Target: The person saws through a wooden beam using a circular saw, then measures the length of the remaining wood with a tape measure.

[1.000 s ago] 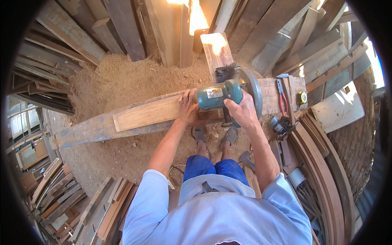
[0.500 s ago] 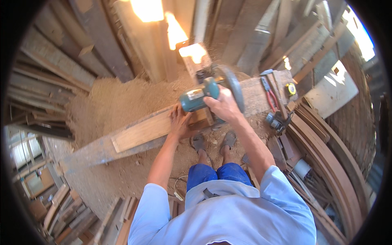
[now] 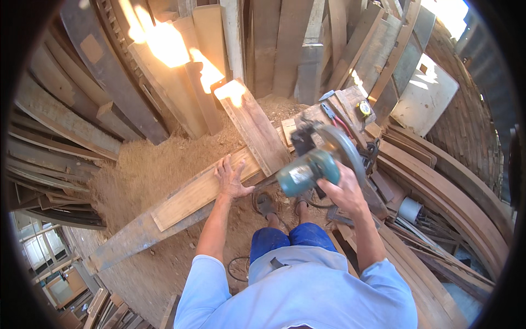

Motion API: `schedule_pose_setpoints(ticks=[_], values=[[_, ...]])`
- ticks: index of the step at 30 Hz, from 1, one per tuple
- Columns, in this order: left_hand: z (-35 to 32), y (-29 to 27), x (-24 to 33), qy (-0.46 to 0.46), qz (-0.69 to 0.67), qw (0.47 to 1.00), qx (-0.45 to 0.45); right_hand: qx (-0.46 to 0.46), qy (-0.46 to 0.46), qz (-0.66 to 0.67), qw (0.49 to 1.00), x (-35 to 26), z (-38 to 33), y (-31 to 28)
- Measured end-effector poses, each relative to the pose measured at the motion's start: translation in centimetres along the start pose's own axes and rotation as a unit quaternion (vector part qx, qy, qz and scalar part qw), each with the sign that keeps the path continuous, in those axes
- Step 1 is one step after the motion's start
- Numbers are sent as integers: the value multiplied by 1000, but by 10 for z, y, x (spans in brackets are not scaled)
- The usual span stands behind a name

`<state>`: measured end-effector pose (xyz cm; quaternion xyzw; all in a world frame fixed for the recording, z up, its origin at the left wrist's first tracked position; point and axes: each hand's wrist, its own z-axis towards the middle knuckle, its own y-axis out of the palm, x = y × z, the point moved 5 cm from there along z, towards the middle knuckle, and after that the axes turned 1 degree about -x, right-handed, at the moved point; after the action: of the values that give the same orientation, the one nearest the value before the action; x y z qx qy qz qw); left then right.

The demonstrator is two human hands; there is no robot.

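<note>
My right hand (image 3: pixel 344 192) is wrapped round the handle of a teal circular saw (image 3: pixel 308 172). The saw is in the air, tilted and slightly blurred, to the right of a crosswise board (image 3: pixel 256 131). Fingers spread, my left hand (image 3: pixel 232 178) lies on a pale flat board (image 3: pixel 189 198) beside the near end of the crosswise one. Both boards rest on a long, worn bench plank (image 3: pixel 123 238) running from lower left to upper right. Just right of the crosswise board's end is a small pale wood piece (image 3: pixel 289 130).
Pliers (image 3: pixel 338 120) and a yellow tape measure (image 3: pixel 364 108) lie at the bench's far right. Curved timbers (image 3: pixel 455 203) are stacked on the right. Planks (image 3: pixel 276 49) lean along the back. Sawdust (image 3: pixel 148 167) covers the ground, where a cable (image 3: pixel 235 268) loops near my feet.
My right hand has drawn the circular saw rightward and toward me, away from the crosswise board. My left hand's fingers have spread on the pale board. The view has shifted somewhat.
</note>
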<state>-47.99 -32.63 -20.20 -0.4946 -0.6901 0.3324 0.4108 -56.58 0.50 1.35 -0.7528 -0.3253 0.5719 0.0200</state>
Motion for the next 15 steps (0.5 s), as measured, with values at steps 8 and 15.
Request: schedule_pose_setpoints(ticks=[8, 15], values=[[-23, 22, 3, 97, 35, 995, 10, 39, 219, 1, 975, 114, -95, -36], [-29, 26, 1, 80, 62, 994, 32, 22, 270, -189, 944, 278, -87, -9]])
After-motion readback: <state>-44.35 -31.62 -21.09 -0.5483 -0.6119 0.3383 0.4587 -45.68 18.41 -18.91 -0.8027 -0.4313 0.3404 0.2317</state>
